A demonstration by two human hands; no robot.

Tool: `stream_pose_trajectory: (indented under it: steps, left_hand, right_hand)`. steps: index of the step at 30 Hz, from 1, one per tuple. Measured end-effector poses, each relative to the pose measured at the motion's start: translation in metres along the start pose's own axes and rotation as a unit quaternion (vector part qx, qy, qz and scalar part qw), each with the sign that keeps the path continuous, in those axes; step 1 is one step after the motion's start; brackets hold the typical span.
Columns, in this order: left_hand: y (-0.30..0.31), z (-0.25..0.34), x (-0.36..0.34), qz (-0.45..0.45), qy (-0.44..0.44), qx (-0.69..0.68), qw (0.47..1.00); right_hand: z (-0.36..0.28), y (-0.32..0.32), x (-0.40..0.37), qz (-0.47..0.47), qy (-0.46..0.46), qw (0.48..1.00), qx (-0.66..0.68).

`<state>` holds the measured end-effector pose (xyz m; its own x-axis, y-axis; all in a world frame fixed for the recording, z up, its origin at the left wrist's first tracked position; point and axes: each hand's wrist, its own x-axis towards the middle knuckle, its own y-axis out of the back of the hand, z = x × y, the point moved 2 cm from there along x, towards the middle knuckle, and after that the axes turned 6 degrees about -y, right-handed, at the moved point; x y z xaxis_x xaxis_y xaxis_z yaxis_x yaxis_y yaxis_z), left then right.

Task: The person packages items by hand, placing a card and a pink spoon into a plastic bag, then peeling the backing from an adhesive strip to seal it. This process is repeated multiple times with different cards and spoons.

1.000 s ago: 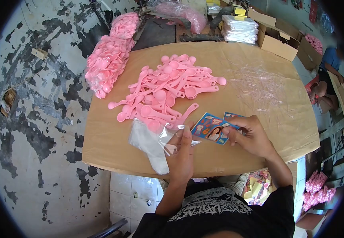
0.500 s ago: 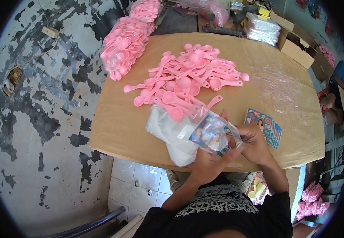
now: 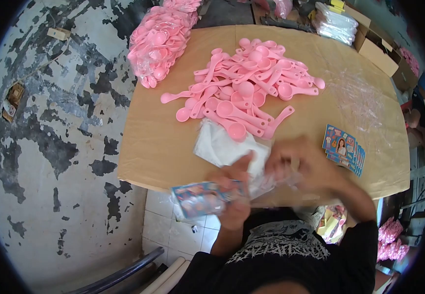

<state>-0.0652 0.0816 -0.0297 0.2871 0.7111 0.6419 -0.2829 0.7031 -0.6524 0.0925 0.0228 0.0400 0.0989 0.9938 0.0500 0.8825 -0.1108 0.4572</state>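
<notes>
My left hand (image 3: 234,193) grips a blue printed card in a clear plastic bag (image 3: 197,200), tilted out over the table's front edge. My right hand (image 3: 300,159) is smeared by motion, its fingers curled together. A scrap of clear plastic film (image 3: 293,179) shows at these fingers; where it ends is blurred. Behind both hands lies a stack of white-looking clear bags (image 3: 217,147), partly covered by my hands and by spoons. A heap of pink measuring spoons (image 3: 246,88) spreads over the middle of the table. Right of my right hand, several blue printed cards (image 3: 342,147) lie fanned.
Brown paper covers the table (image 3: 153,147). At the back left stands a bag of pink spoons (image 3: 158,44). Packed clear bags (image 3: 335,24) and a cardboard box (image 3: 376,51) sit at the back right. Loose clear film (image 3: 359,93) lies on the right; a peeling wall (image 3: 50,147) rises left.
The bagged card has swung left and down in my left hand, toward the table's front edge. My right hand has come away from it. The camera view has shifted slightly.
</notes>
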Motion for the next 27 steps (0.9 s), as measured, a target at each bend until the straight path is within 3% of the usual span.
stream_pose_trajectory:
  steps: [1,3,6,9,12,15,18,21,24,27]
  left_hand:
    - [0.006,0.006,0.004,0.033,-0.029,0.011,0.999]
    - [0.014,0.012,0.014,0.042,-0.034,0.057,0.997]
    - [0.020,0.008,0.015,0.016,-0.031,0.082,0.996]
    - [0.023,0.007,0.016,0.015,-0.035,0.097,0.994]
    - [0.024,0.006,0.018,0.027,-0.032,0.102,0.994]
    - [0.024,0.006,0.021,0.067,-0.026,0.066,0.995]
    - [0.021,0.007,0.021,0.107,-0.023,0.065,0.992]
    - [0.011,0.001,0.022,0.152,0.004,0.034,0.988]
    - [0.000,-0.014,0.016,0.083,0.013,0.043,0.996]
    - [-0.022,-0.028,0.005,0.094,0.055,-0.012,0.994]
  right_hand:
    - [0.000,0.003,0.009,0.052,0.004,0.998,-0.041]
    - [0.020,0.014,0.038,0.176,0.066,0.951,-0.247]
    - [0.045,0.012,0.056,0.131,0.046,0.934,-0.329]
    - [0.052,0.008,0.060,0.111,0.043,0.934,-0.336]
    - [0.051,0.013,0.052,0.165,0.044,0.940,-0.296]
    - [0.016,0.032,0.025,0.129,-0.033,0.983,-0.127]
    - [-0.008,0.050,-0.010,0.104,-0.064,0.990,-0.068]
    - [-0.025,0.054,-0.035,0.082,-0.032,0.992,-0.087]
    - [-0.026,0.044,-0.042,0.073,0.060,0.991,-0.094]
    - [-0.035,0.033,-0.043,0.058,0.096,0.986,-0.126]
